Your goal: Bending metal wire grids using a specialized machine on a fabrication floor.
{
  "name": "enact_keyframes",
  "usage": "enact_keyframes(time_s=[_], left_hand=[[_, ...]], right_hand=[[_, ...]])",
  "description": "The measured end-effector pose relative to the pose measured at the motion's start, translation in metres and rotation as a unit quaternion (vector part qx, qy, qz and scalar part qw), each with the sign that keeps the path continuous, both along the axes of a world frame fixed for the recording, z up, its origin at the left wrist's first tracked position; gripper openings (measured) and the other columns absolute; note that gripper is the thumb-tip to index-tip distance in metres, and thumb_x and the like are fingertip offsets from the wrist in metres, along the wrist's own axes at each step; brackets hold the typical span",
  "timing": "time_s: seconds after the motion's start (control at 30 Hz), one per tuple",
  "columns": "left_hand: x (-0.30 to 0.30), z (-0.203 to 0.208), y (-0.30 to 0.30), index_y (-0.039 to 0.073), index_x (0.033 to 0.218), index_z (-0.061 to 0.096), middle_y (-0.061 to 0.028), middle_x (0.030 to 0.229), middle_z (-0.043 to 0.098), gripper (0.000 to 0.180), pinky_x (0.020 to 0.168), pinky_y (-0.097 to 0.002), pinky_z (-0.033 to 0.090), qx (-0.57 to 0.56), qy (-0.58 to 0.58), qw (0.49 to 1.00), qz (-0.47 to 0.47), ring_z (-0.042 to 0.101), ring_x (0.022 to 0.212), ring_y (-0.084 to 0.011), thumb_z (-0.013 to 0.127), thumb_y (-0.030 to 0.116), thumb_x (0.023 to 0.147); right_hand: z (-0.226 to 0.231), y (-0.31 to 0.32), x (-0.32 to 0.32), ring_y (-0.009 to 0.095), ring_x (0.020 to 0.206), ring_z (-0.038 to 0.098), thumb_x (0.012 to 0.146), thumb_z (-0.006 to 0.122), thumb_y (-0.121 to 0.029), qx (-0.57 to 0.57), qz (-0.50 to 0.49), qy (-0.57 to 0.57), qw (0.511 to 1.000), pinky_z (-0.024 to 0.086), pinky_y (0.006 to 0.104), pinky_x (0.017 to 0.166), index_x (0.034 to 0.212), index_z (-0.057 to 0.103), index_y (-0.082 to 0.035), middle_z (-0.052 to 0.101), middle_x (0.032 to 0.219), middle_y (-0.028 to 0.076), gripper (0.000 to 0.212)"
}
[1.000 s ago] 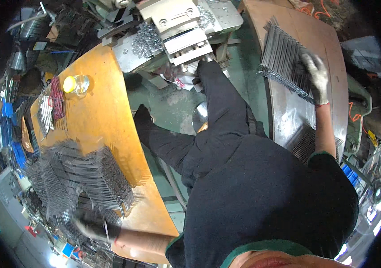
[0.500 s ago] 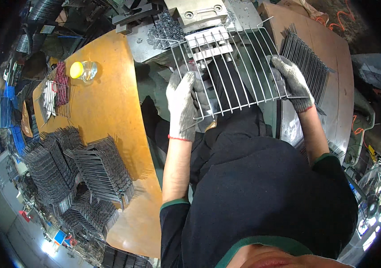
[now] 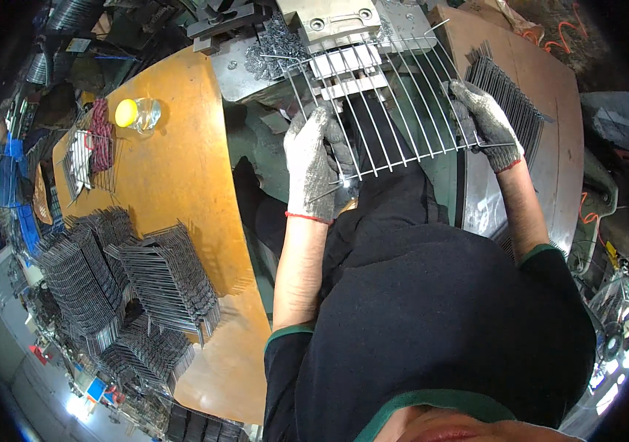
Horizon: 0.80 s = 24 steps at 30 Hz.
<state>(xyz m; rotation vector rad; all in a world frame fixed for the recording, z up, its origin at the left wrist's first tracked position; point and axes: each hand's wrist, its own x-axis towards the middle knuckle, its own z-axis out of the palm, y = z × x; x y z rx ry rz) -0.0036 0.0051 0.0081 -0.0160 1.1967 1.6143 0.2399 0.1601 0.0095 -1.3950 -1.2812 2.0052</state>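
Note:
A wire rack (image 3: 389, 163) of parallel metal rods spans the space between my hands, its far part over the press tooling (image 3: 344, 62). My left hand (image 3: 313, 158), in a grey-and-white knit glove with a red cuff edge, is closed round the rack's left side. On the right side, my gloved right hand (image 3: 485, 125) grips the rack with the thumb on top and the fingers partly hidden behind the wire. The rack is slightly tilted, its right end farther from me. Whether its far edge touches the tooling I cannot tell.
Left, a wooden table (image 3: 182, 162) bears stacks of bent wire racks (image 3: 167, 280) and a jar with a yellow lid (image 3: 129, 113). More wire racks (image 3: 506, 103) lie on the right-hand table (image 3: 561, 147). Small metal scraps (image 3: 274, 55) are heaped beside the press.
Both hands have carried the wire rack slightly away from me, toward the press. My left hand has also moved a little to the right; both grips stay closed.

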Motion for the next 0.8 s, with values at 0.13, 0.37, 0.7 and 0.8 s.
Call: enact_keyframes(time_s=[0.13, 0.37, 0.7, 0.8], left_hand=[[-0.001, 0.008, 0.000, 0.000, 0.092, 0.063, 0.0008, 0.056, 0.051, 0.015, 0.033, -0.0197, 0.035, -0.008, -0.015, 1.000, 0.002, 0.044, 0.037, -0.0075, 0.056, 0.013, 0.088], [-0.023, 0.008, -0.019, 0.001, 0.098, 0.062, -0.0046, 0.067, 0.061, 0.021, 0.043, -0.0211, 0.045, -0.029, 0.124, 0.991, -0.043, 0.057, 0.048, -0.0119, 0.053, 0.018, 0.091], [-0.065, 0.013, -0.044, 0.000, 0.107, 0.060, 0.0017, 0.057, 0.051, 0.027, 0.032, -0.0207, 0.035, -0.012, 0.075, 0.996, -0.040, 0.045, 0.036, -0.0087, 0.054, 0.020, 0.090], [-0.063, 0.014, -0.053, 0.000, 0.108, 0.060, 0.0021, 0.057, 0.051, 0.025, 0.032, -0.0202, 0.034, -0.040, 0.132, 0.990, -0.001, 0.044, 0.036, -0.0078, 0.055, 0.016, 0.089]], right_hand=[[-0.001, 0.003, 0.002, 0.002, 0.065, 0.054, 0.094, 0.056, -0.027, 0.013, 0.015, -0.007, 1.000, 0.044, 0.0165, 0.056, 0.109, 0.061, -0.004, 0.062, 0.083, -0.004, 0.028], [0.013, -0.020, -0.028, 0.008, 0.089, 0.057, 0.092, 0.058, -0.028, 0.059, 0.023, -0.027, 0.998, 0.045, 0.0211, 0.080, 0.114, 0.059, 0.001, 0.063, 0.099, 0.003, 0.036], [0.008, -0.039, -0.066, 0.007, 0.052, 0.054, 0.092, 0.056, -0.027, -0.009, 0.026, 0.011, 1.000, 0.044, 0.0216, 0.046, 0.110, 0.059, 0.000, 0.062, 0.074, 0.003, 0.032], [-0.012, -0.036, -0.048, 0.010, 0.059, 0.056, 0.093, 0.055, -0.030, 0.234, 0.121, -0.051, 0.963, 0.049, 0.0255, 0.056, 0.115, 0.057, 0.003, 0.065, 0.086, 0.008, 0.040]])
